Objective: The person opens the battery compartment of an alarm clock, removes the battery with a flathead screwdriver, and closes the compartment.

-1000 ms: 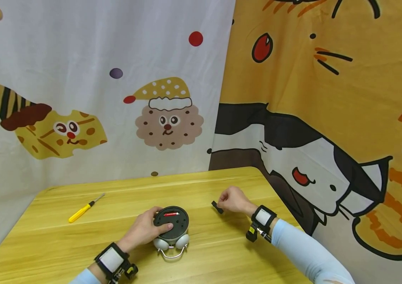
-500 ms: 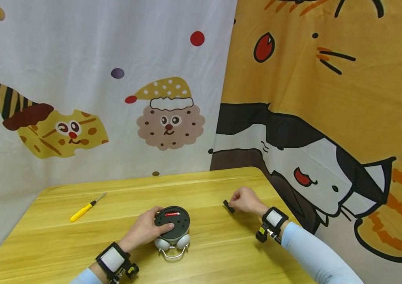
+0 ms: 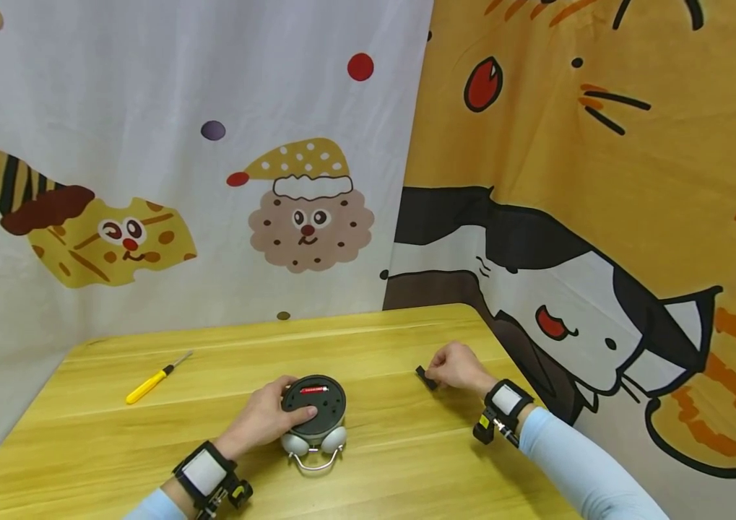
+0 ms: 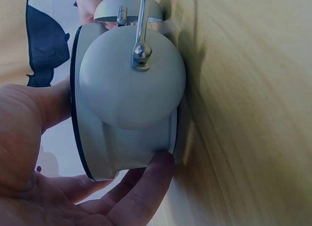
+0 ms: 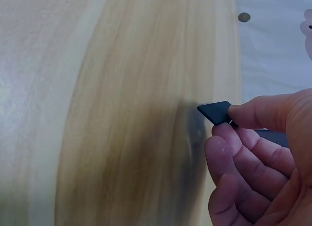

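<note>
Head view: we're steadying the round grey twin-bell alarm clock (image 3: pixel 313 414), face-down mid-table, with our left hand (image 3: pixel 263 421) curled round it, while our right hand (image 3: pixel 459 367) is pinching its small black plastic cover (image 3: pixel 426 378) aside, exposing the battery.

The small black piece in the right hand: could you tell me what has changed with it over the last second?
The right hand, pinching the small black piece, carried it rightward, away from the alarm clock. The left hand kept holding the clock face-down; the yellow screwdriver stayed put.
</note>
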A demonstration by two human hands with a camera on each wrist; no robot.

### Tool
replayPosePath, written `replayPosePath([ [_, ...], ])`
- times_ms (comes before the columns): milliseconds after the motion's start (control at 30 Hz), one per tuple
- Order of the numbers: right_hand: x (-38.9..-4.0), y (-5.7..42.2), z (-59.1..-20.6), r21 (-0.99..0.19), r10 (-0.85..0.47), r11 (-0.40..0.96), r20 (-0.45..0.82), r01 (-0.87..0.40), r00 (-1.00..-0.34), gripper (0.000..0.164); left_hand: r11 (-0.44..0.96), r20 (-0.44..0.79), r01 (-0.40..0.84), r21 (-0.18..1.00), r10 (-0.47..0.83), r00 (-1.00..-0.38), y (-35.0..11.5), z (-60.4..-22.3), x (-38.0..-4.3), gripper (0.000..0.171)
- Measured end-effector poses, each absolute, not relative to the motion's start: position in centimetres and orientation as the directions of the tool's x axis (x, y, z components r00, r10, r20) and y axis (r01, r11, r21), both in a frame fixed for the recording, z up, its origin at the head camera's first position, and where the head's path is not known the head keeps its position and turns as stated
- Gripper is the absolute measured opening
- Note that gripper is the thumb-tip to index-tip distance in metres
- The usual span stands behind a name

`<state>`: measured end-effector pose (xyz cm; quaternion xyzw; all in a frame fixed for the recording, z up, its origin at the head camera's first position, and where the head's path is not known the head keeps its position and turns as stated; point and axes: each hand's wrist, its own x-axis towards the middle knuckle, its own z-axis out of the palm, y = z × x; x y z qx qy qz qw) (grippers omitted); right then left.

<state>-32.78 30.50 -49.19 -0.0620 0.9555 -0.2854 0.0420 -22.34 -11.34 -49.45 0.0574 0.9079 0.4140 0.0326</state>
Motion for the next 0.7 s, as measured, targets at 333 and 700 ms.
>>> replayPosePath([
  [333, -33.1, 30.1, -49.7, -0.544, -0.134, 0.836, -0.067, -0.076, -0.989, 0.016, 0.651, -0.011, 0.074, 0.756, 0.125, -0.992, -11.3, -49.1, -22.1, 0.071],
  [700, -34.0, 29.9, -50.4, -0.526, -0.123, 0.848, -0.067, -0.07, -0.99, 0.014, 0.643, -0.017, 0.07, 0.762, 0.128, -0.992, -11.4, -49.2, -22.2, 0.072],
])
